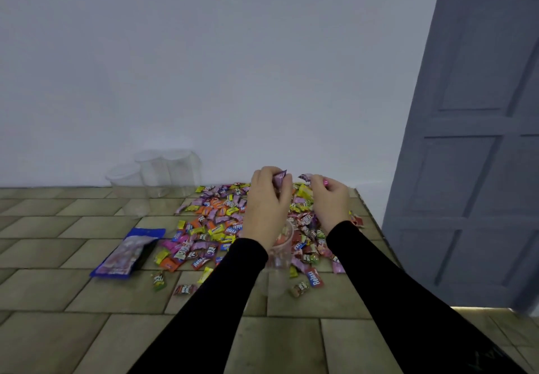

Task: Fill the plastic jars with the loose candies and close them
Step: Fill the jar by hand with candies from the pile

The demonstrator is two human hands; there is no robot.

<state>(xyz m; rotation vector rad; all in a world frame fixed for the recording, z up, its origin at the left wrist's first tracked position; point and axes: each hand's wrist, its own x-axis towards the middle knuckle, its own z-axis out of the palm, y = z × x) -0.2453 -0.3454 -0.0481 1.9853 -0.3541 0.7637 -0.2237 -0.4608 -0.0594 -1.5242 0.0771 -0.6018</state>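
Nearest me, a clear open jar (278, 260) stands on the tiled worktop (87, 300) between my black sleeves, a few candies inside. Just beyond it, above the loose candy pile (215, 227), my left hand (269, 198) pinches a purple candy (279, 179) and my right hand (329, 198) curls around another purple one (304, 177). A blue bag (128, 252) lies left of the pile. Farther back left, three empty jars (154, 175) stand against the wall.

Two forearms enter from the lower edge, each covered to the wrist by a close-fitting black long sleeve, plain and smooth. The left hand (267, 198) and right hand (329, 201) are bare, without gloves or rings visible.
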